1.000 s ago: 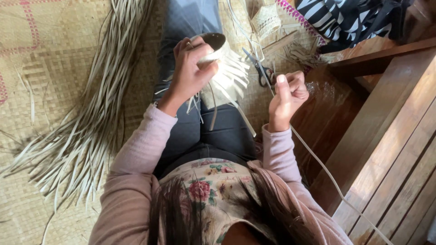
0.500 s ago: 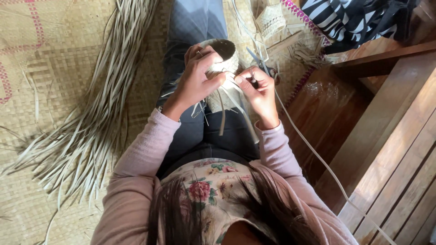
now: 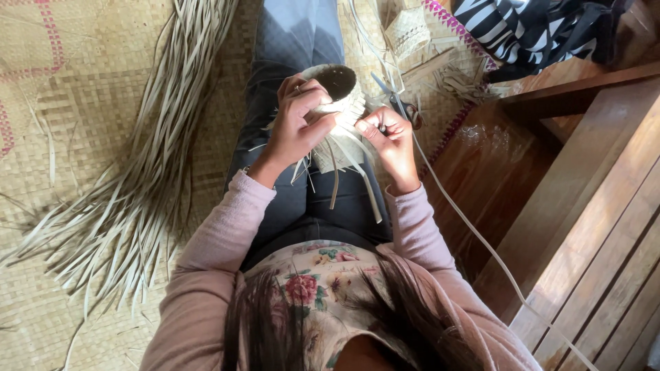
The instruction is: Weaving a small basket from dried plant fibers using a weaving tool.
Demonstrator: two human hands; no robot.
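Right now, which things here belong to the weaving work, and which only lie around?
In use: small woven basket, left hand, right hand, long strip.
Lying about: strip bundle, scissors, striped cloth, finished basket.

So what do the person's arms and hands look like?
Both arms wear long, soft pale pink sleeves that reach down to the wrists. The left hand is bare and has a thin ring on one finger. The right hand is bare too, with nothing on it that shows.
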